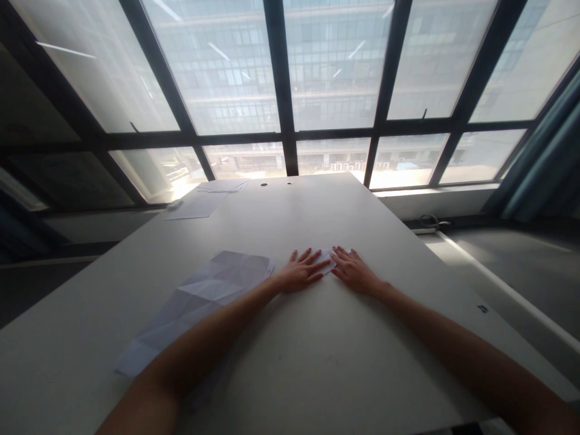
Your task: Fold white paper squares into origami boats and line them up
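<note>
Both my hands lie flat on a small folded piece of white paper (326, 260) in the middle of the white table (317, 362). My left hand (301, 272) rests on the paper's left part with its fingers stretched out. My right hand (352, 270) presses on the right part, fingers also flat and apart. Most of the small paper is hidden under the hands; only a corner shows between them.
A creased stack of white sheets (203, 302) lies to the left of my left arm. More sheets (208, 199) lie at the table's far left edge. Behind the table stand large windows with dark frames (281, 90). A curtain (544, 157) hangs at the right.
</note>
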`<state>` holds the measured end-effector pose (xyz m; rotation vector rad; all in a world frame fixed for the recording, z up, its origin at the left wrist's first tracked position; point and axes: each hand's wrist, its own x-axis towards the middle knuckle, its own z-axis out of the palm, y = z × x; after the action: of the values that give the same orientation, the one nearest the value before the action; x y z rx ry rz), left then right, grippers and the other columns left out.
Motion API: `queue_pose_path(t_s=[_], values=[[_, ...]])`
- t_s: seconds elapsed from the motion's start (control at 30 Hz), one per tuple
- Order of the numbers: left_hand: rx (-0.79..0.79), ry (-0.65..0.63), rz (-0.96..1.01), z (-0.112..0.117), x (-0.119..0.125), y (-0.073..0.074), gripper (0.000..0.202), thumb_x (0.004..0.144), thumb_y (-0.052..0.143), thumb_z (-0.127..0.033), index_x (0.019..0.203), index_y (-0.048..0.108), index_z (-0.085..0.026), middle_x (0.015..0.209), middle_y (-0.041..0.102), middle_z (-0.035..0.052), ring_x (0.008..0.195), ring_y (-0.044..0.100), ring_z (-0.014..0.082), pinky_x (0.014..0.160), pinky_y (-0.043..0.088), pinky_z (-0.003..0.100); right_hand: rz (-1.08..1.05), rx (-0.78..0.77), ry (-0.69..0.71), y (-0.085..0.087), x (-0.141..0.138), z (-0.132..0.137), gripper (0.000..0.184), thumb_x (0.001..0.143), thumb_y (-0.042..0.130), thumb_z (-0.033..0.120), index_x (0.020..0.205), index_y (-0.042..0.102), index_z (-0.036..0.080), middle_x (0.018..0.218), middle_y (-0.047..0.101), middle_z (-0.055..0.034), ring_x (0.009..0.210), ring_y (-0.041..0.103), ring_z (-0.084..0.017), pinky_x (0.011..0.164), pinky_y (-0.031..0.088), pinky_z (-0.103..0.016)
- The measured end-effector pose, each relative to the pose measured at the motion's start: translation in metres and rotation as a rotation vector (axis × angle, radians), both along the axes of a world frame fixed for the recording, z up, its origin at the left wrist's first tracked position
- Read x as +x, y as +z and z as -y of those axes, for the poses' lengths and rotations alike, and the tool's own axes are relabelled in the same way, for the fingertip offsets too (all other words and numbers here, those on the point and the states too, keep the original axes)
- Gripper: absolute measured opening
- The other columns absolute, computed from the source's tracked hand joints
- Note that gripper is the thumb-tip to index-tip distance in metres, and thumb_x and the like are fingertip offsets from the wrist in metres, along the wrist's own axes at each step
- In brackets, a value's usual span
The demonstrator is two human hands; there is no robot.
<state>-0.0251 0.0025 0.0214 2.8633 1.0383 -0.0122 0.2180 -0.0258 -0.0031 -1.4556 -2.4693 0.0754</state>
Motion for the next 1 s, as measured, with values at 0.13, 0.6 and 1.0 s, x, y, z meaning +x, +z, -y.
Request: queue_pose_path(t_s=[0.13,0.6,1.0], values=[[0.006,-0.007,0.015,0.0,-0.001,0.0,0.057,0.1,0.03,-0.056,0.153,0.011,-0.044,0.162,0.01,0.003,0.148,0.006,0.0348,0.111,0.009,0.066,-0.002,-0.063,0.076,0.003,0.0,0.0,0.057,0.101,0.032,0.044,0.15,0.033,0.016,0.157,0.029,-0.012,0.146,0.022,-0.023,0.117,0.017,-0.046],[0.002,0.064,0.117,0.003,0.001,0.004,0.051,0.099,0.035,-0.056,0.147,0.038,-0.038,0.159,0.027,0.0026,0.147,0.019,0.0303,0.115,0.013,0.059,0.01,-0.033,-0.283,-0.009,-0.003,0.0,0.064,0.099,0.031,0.048,0.148,0.035,0.006,0.155,0.029,-0.0209,0.146,0.021,-0.029,0.116,0.016,-0.052],[0.214,0.146,0.206,0.002,0.005,0.003,0.041,0.097,0.049,-0.046,0.131,0.056,-0.025,0.134,0.058,0.0098,0.127,0.051,0.0258,0.107,0.038,0.04,-0.092,0.056,-0.206,0.001,-0.005,0.003,0.046,0.094,0.047,0.035,0.133,0.055,0.012,0.14,0.053,-0.0152,0.132,0.043,-0.026,0.113,0.028,-0.036]])
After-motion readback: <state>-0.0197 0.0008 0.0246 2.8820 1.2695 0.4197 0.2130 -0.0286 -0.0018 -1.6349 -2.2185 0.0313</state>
